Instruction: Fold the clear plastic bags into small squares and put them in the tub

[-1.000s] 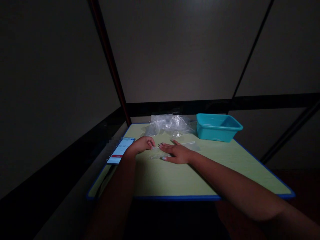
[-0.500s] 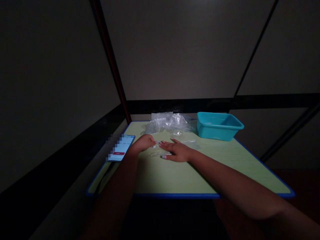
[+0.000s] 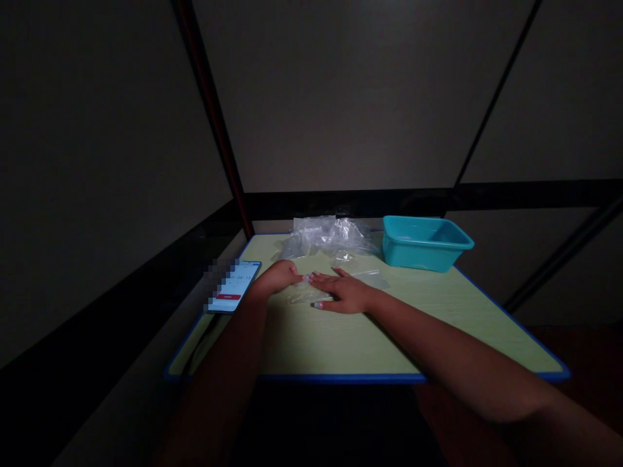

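Observation:
A clear plastic bag point(image 3: 376, 279) lies flat on the pale green table, partly under my right hand point(image 3: 341, 292). That hand rests palm down with its fingers spread, pressing on the bag. My left hand point(image 3: 281, 277) is closed at the bag's left end, thumb and fingers pinching its edge close to the right fingertips. Behind both hands sits a loose heap of crumpled clear plastic bags point(image 3: 326, 237).
A turquoise plastic basket point(image 3: 421, 254) stands at the back right of the table point(image 3: 341, 350), which has a blue edge. On the left lies a phone point(image 3: 234, 288) with a lit screen, near my left forearm. Dark walls rise behind and to the left.
The whole view has shifted very slightly. Both hands keep the same place on the plastic bag.

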Demonstrator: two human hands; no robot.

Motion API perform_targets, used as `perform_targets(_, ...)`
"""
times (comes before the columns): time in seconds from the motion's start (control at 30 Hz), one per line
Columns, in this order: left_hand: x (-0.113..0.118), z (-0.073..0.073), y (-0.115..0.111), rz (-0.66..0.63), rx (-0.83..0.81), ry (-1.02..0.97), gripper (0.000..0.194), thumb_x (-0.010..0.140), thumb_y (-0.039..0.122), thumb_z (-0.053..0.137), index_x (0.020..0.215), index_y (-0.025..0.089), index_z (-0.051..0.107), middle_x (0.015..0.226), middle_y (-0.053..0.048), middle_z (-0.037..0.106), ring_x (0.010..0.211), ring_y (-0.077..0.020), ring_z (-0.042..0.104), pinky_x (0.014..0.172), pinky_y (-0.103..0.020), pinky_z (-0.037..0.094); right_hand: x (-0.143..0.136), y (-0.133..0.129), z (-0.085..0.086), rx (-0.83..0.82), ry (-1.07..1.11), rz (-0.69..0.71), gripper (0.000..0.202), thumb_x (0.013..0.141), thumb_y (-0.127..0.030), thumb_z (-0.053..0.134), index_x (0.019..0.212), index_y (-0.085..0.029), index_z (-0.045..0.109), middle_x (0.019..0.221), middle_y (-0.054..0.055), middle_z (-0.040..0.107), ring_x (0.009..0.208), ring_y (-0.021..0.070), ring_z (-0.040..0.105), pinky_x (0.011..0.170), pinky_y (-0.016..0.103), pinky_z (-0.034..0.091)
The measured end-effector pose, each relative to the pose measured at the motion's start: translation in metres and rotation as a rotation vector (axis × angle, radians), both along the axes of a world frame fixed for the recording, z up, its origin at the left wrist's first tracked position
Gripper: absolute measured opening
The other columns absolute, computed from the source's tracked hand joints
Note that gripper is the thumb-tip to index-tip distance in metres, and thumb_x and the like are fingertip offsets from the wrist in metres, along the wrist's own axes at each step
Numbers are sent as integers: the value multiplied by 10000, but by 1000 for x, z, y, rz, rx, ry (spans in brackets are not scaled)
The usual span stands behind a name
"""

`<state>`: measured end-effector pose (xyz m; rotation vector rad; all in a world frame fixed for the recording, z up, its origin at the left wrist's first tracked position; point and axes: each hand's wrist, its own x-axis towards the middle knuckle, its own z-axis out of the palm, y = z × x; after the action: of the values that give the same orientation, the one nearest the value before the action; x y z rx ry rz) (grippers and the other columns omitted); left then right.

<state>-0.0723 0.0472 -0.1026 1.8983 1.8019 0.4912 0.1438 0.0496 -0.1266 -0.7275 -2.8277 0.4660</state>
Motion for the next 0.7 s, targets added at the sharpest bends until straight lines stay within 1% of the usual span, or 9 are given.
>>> perform_targets(0.07, 2, 1, 0, 13, 14, -21, 212, 719, 359, 564, 608, 179, 549, 600, -3, 593, 645, -170, 554, 590, -251, 365, 0, 0, 0, -1, -8, -9, 667, 847, -555, 441, 1418, -250, 283, 1454, 102, 287, 1343, 249, 253, 1065, 568, 43)
perform_targets(0.13, 3, 0, 0, 21, 14, -47, 198, 735, 320, 534, 597, 179, 548, 593, -7, 598, 654, -170, 565, 611, -250, 378, -1, -1, 0, 2, -19, -13, 670, 846, -555, 443, 1420, -250, 281, 1454, 103, 287, 1343, 249, 252, 1066, 568, 44)
perform_targets(0.27, 4, -2, 1, 14, -14, -93, 17, 649, 167, 558, 651, 171, 574, 604, 8, 605, 655, -154, 579, 611, -230, 398, -1, 0, 0, 10, -17, -8, 681, 842, -566, 442, 1424, -259, 265, 1457, 96, 283, 1347, 248, 241, 1067, 570, 49)
perform_targets(0.33, 3, -2, 1, 5, -32, -119, 61, 617, 132, 571, 665, 169, 576, 585, 19, 593, 631, -144, 575, 587, -220, 400, -1, 0, 0, 11, -13, -8, 678, 844, -563, 443, 1424, -264, 263, 1458, 92, 283, 1346, 249, 243, 1066, 573, 51)
perform_targets(0.5, -3, 0, 1, -2, -75, -182, 92, 606, 136, 593, 691, 162, 569, 552, 40, 563, 519, -112, 527, 505, -209, 385, 0, -1, 1, 5, -12, -9, 672, 845, -564, 441, 1421, -261, 272, 1458, 88, 285, 1346, 246, 242, 1066, 573, 51)
perform_targets(0.7, -7, 2, 2, 28, -75, -220, 76, 610, 140, 585, 659, 164, 532, 538, 45, 539, 497, -104, 517, 518, -216, 404, 0, -1, 1, 6, -17, -8, 675, 842, -575, 439, 1418, -258, 285, 1455, 98, 288, 1343, 248, 250, 1069, 562, 46)
